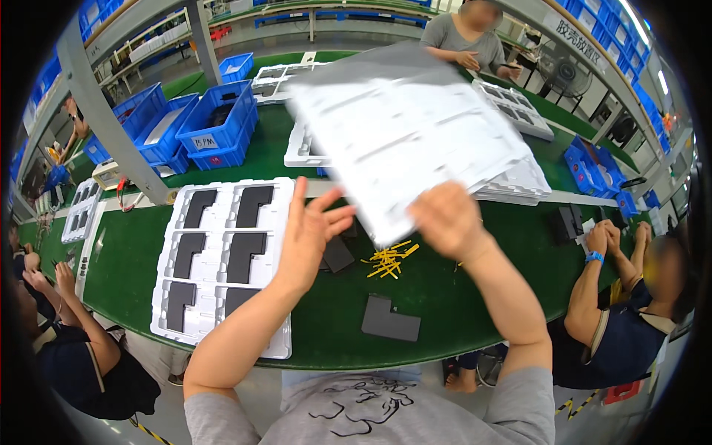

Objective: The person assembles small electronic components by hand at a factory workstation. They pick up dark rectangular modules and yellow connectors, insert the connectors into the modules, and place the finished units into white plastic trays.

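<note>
right grip [451, 222] holds a moulded, white plastic tray [423, 141].

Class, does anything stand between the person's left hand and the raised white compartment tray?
Nothing visible does. The left hand is open beside the near left edge of the white compartment tray, which the right hand grips; blur hides whether the left hand touches it.

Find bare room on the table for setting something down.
Bare green tabletop shows between the right forearm and the black block-shaped item; another patch lies right of the dark-grey L-shaped piece. Crowded: the loose yellow strips and white plastic tray of black pieces.
</note>
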A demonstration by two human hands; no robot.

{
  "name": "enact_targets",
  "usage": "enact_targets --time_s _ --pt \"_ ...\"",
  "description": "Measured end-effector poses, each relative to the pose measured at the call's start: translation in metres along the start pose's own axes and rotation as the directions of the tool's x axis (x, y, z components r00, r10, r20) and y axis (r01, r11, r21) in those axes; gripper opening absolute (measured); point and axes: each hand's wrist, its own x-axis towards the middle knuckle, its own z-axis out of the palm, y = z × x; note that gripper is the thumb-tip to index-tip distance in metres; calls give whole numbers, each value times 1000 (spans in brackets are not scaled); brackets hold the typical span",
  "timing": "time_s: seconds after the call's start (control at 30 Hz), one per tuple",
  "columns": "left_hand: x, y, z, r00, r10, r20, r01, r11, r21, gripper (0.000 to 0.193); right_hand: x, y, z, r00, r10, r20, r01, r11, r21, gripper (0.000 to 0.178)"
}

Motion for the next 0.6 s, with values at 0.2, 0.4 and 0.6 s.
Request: enact_targets --time_s 0.2,0.4,0.6 --pt "-7 82 -18 937 12 -349 43 988 151 72 30 -56 10 996 16 92 -40 962 271 38" --pt "-69 173 -127 847 178 -501 75 893 444 51 -23 -13 -26 895 442 -50 -434 892 125 38" --pt "-150 202 -236 870 -3 -494 219 899 380 50 -45 -14 -15 748 659 73 -653 714 252 32"
